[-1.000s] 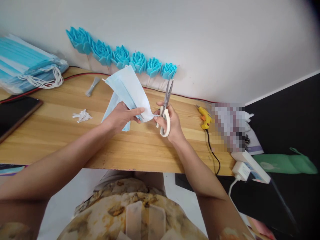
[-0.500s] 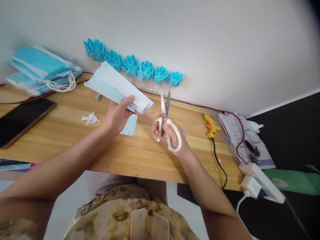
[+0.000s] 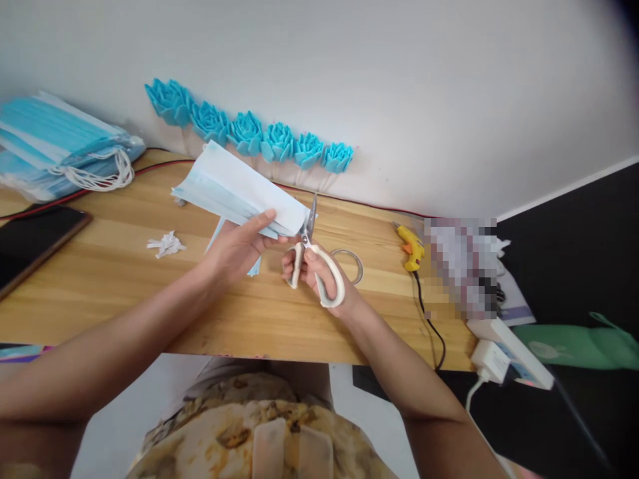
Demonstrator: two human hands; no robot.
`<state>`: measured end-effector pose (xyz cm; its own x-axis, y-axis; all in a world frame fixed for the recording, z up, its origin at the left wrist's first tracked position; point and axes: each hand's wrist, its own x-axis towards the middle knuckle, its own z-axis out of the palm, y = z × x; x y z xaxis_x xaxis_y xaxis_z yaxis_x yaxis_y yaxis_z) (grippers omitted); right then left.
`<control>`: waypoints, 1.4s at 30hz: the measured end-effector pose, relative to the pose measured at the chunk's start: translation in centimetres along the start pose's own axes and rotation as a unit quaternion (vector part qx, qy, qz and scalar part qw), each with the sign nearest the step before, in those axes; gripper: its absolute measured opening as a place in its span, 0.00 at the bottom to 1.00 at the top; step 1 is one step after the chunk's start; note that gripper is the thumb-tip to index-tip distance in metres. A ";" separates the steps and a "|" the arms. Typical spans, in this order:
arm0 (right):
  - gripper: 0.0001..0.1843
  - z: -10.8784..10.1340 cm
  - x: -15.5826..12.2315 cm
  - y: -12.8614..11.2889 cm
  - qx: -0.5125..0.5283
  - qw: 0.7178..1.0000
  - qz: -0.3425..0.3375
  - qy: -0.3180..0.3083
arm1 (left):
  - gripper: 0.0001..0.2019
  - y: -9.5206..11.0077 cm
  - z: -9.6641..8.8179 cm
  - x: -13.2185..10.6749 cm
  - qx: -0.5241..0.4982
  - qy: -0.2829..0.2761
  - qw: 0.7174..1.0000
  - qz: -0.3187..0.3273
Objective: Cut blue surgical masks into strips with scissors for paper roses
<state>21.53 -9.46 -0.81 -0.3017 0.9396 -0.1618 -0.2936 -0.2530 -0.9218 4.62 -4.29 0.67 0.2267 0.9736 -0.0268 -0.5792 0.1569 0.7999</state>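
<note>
My left hand [image 3: 234, 245] is closed around several layered light blue and white face mask sheets [image 3: 244, 186], thumb on top, held above the wooden table. In my right hand [image 3: 318, 269] are white-handled scissors [image 3: 306, 238], fingers through the loops. Their blades are parted at the right end of the sheets; one blade shows in front of the wall and the other is hidden by the sheets. Below the left hand, a blue piece [image 3: 254, 267] lies partly covered on the table. A small heap of white scraps [image 3: 167, 245] lies left of it.
Blue flowers [image 3: 247, 133] on sticks lean in a row along the wall. Stacked face masks [image 3: 64, 140] and a phone [image 3: 42, 243] are at left. A tape roll [image 3: 357, 261], yellow glue gun [image 3: 412, 247] with its cord, and power strip [image 3: 514, 352] are at right.
My right hand has brought the scissors left and up against the right end of the mask sheets. The view has shifted slightly right, and the tape roll is now more exposed.
</note>
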 end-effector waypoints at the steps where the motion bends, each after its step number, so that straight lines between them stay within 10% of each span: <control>1: 0.29 -0.1 0.1 0.0 0.003 1.000 -0.008 0.004 | 0.12 -0.1 0.1 -0.2 0.010 -0.010 1.000 -0.009; 42: 0.27 -0.5 0.5 -0.3 -0.051 0.988 -0.109 0.095 | 0.09 -1.1 0.8 -1.2 0.022 -0.053 0.998 -0.032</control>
<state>21.89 -8.83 -0.80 -0.0623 0.9980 -0.0100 -0.2366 -0.0245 -0.9713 5.62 -5.77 0.33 0.3452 0.9384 -0.0158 -0.5262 0.2074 0.8247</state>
